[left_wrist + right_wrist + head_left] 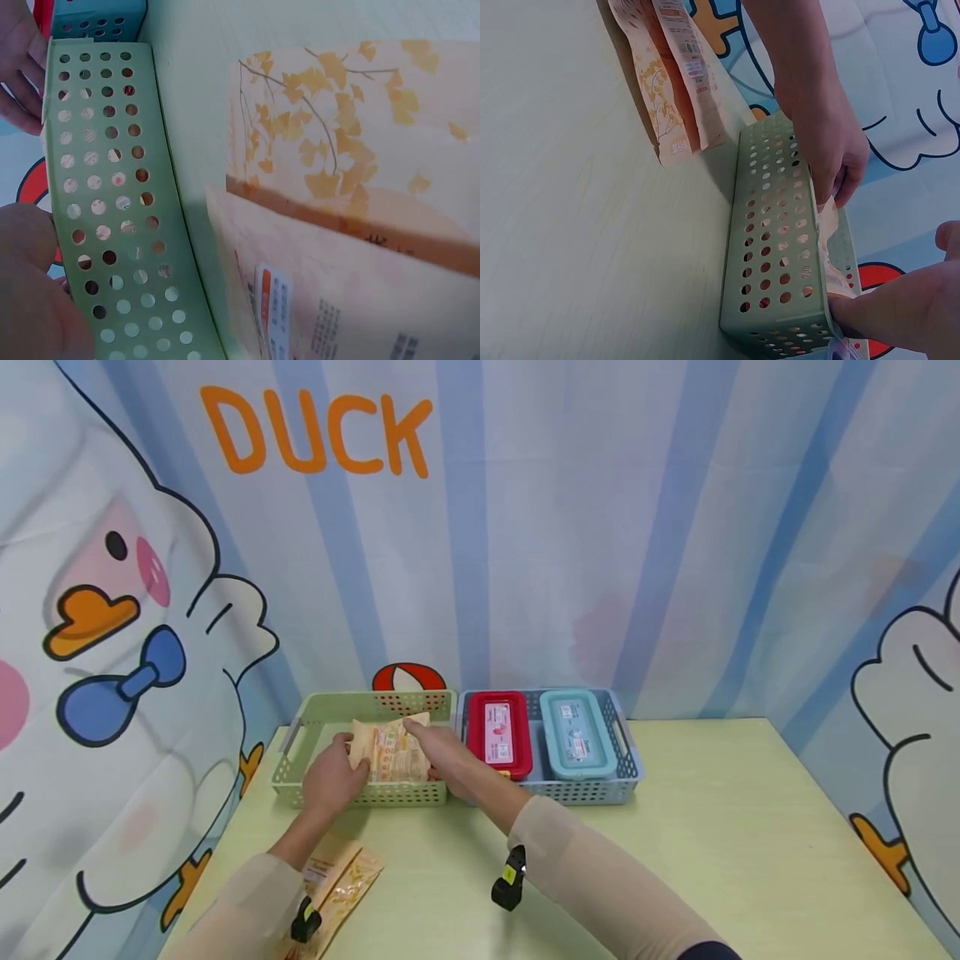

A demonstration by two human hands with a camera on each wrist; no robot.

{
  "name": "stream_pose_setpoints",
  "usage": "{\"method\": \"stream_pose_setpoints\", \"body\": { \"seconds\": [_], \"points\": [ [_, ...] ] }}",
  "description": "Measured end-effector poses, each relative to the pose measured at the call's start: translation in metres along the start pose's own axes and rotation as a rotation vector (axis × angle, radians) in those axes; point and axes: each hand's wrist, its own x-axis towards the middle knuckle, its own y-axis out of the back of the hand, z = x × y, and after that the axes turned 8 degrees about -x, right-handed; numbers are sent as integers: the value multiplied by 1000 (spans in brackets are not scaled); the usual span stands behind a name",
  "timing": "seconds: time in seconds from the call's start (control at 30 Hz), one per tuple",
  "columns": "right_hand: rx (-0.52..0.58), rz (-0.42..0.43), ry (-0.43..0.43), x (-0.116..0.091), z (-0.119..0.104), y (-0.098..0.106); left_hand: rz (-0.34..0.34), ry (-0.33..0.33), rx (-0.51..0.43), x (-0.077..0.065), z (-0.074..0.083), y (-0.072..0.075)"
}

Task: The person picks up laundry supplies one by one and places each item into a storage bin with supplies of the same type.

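A beige printed packet (393, 753) lies in the green perforated basket (408, 795). My left hand (332, 778) holds its left end between thumb and fingers. At its right end my right hand (448, 758) grips the packet, thumb on top; the fingers underneath are mostly hidden. In the right wrist view the left hand (832, 146) reaches over the basket rim, and the right hand (900, 307) is at the near corner. Beige packaging with yellow ginkgo leaves (322, 112) and an overlapping printed panel lies on the table in front of the basket, partly covered by the left sleeve in the head view.
Right beside the green basket stands a blue-grey basket (592, 792). It holds a red-lidded box (498, 735) and a light-blue-lidded box (578, 735). A striped curtain with duck drawings (540, 527) hangs behind the pale yellow table (720, 827).
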Motion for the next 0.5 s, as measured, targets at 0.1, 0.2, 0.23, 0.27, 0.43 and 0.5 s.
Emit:
{"method": "stream_pose_setpoints", "body": {
  "seconds": [0.1, 0.2, 0.23, 0.27, 0.43, 0.5],
  "points": [
    [-11, 0, -10, 1, 0, 0, -13, 13, 27, 1, 1, -1],
    [-24, 1, -10, 1, 0, 1, -36, 29, 55, 2, 4, 0],
    [-30, 1, -8, 1, 1, 1, -50, 35, 63, 2, 5, 0],
    [-36, 0, -5, 1, 1, 1, -62, 41, 72, 2, 5, 0],
    [-49, -5, 12, 0, 4, 0, -111, 78, 103, 2, 7, 1],
    [-42, -6, 18, 0, 4, 0, -119, 82, 106, 3, 8, 2]
  ]
}}
